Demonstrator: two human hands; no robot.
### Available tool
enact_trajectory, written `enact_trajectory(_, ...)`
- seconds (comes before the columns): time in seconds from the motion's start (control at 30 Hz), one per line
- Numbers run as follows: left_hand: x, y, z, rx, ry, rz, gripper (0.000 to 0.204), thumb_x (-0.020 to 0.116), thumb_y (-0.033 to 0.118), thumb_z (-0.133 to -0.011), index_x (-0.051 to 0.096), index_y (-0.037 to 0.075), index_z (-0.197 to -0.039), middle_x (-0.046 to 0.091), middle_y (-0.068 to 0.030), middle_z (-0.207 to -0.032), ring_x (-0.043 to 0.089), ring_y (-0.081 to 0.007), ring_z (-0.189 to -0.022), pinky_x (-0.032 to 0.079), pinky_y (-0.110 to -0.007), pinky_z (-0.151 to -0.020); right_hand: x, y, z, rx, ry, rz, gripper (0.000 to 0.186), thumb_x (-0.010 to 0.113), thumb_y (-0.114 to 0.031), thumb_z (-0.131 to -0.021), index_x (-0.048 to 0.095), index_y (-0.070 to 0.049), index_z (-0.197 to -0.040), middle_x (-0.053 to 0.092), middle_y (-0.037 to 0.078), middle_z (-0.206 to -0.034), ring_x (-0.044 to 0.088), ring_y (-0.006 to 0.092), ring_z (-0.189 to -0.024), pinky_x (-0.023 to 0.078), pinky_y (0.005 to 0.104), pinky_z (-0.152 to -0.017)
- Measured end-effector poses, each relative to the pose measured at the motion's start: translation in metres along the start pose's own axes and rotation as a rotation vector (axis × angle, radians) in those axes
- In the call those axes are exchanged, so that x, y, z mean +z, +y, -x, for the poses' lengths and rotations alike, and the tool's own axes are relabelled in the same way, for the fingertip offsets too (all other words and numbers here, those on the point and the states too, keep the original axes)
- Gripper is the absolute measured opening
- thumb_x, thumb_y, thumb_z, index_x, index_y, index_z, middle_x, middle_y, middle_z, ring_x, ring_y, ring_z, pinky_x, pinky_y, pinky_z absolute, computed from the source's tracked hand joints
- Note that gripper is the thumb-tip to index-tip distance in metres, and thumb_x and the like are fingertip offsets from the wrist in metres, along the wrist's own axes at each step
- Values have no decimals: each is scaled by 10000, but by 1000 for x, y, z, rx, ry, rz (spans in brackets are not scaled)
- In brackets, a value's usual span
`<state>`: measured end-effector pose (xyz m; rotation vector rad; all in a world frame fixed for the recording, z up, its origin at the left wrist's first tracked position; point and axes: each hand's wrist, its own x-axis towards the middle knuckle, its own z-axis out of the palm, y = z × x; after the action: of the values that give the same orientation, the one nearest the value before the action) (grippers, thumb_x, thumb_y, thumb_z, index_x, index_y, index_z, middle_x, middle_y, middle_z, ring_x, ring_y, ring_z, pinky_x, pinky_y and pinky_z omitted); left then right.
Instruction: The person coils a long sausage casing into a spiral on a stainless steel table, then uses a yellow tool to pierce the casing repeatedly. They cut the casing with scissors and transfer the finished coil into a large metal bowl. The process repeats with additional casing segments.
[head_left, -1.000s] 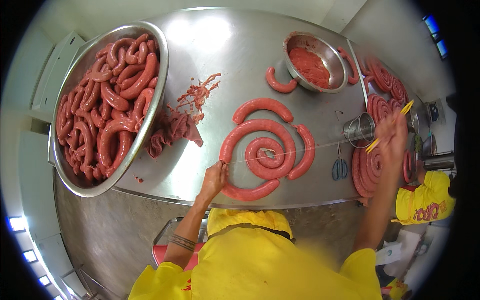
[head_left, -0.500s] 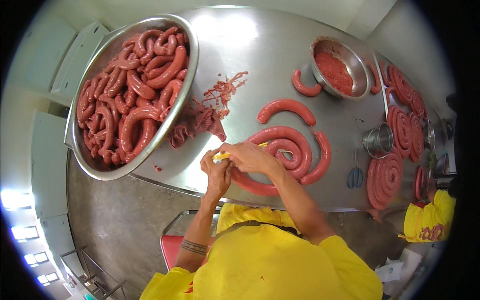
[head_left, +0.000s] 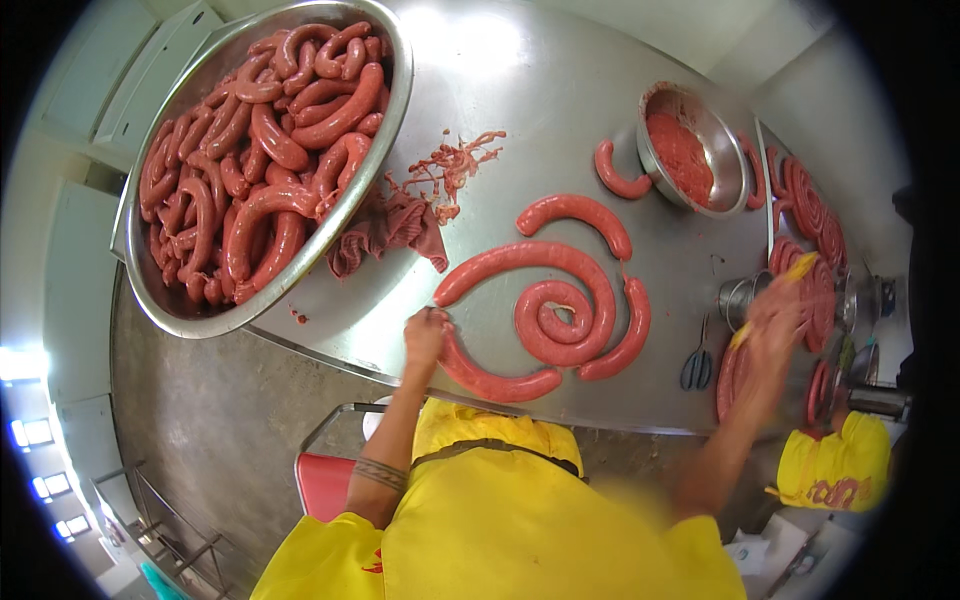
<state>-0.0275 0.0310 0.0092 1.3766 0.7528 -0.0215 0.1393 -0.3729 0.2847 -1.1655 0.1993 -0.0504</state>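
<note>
My left hand (head_left: 425,335) pinches the joint between two curved sausage lengths at the left of a loose spiral (head_left: 565,345) on the steel table (head_left: 540,120). My right hand (head_left: 768,325), blurred, is raised out to the right, closed round yellow sticks (head_left: 800,268) over coiled sausages. Curved segments lie above (head_left: 570,210), right (head_left: 625,340) and below (head_left: 495,382) the spiral's middle. Beside my right hand are blue-handled scissors (head_left: 697,370) and a small metal bucket (head_left: 732,298), partly hidden.
A big steel tub (head_left: 180,322) heaped with sausages fills the upper left, beside red cloth (head_left: 390,235) and scraps. A bowl of mince (head_left: 685,160) and more coils (head_left: 800,200) sit at upper right. A red chair (head_left: 320,485) stands below; a person in yellow (head_left: 835,460) is at right.
Both hands met at the spiral's left half a second ago; since then my right hand has swung out right with the yellow sticks, as it was one second ago. My left hand stays at the joint.
</note>
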Motion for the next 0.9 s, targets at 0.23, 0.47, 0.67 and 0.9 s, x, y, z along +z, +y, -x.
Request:
enact_trajectory(0.23, -10, 43, 26, -36, -180, 381, 209, 469, 218, -1082, 588, 55, -1027, 683, -64, -914, 638, -142, -835, 530, -289, -809, -72, 164, 15, 221, -167, 577, 205, 492, -278, -1075, 547, -85, -1119, 450, -41, -719, 424, 48, -583, 353, 224, -508)
enact_trajectory(0.47, -4, 47, 22, 10, -214, 106, 259, 464, 268, -1087, 586, 59, -996, 634, -11, -793, 570, -83, -728, 504, -251, -747, 77, 167, 54, 138, -1273, 986, 146, 542, -110, -1007, 577, -72, -1143, 529, 26, -821, 575, 145, -817, 491, 333, -717)
enact_trajectory(0.67, -2, 27, 16, 54, -306, 155, 279, 457, 300, -1089, 593, 72, -1005, 545, 37, -704, 492, -60, -640, 464, -229, -656, 66, 207, 48, 426, -991, 911, 338, 510, -139, -1017, 548, -70, -1346, 608, 35, -866, 643, 154, -829, 488, 333, -712)
enact_trajectory(0.9, 26, 37, 37, 71, -412, 127, 341, 413, 302, -1100, 596, 28, -1015, 662, -53, -828, 627, -127, -791, 500, -271, -701, 228, 258, 17, 358, -916, 281, 177, 502, -204, -1060, 576, -77, -1158, 553, -19, -808, 527, 60, -688, 439, 229, -587)
